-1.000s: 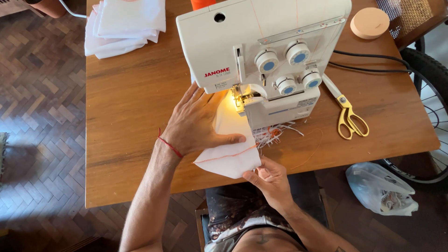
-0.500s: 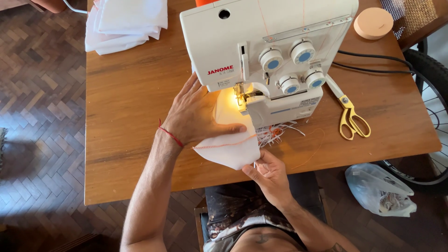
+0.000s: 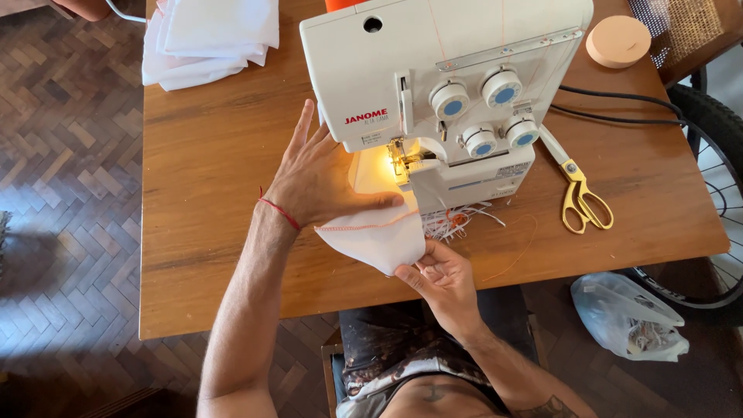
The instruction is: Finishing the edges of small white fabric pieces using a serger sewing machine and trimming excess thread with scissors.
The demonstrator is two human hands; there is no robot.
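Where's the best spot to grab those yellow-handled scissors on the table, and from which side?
Probably by the yellow handle loops, coming from the table's near edge. The scissors lie flat right of the sewing machine, loops toward the person, blades pointing away beside the machine's base, so the handles are the free end.

Left hand (image 3: pixel 321 182): palm down, fingers extended and slightly spread pointing away from the body, thumb stretched out to the right. Forearm bare, angled up from lower left, thin red cord at the wrist. Right hand (image 3: pixel 437 275): palm up, fingers curled inward, thumb pinching against them. Right forearm bare, entering from lower right.
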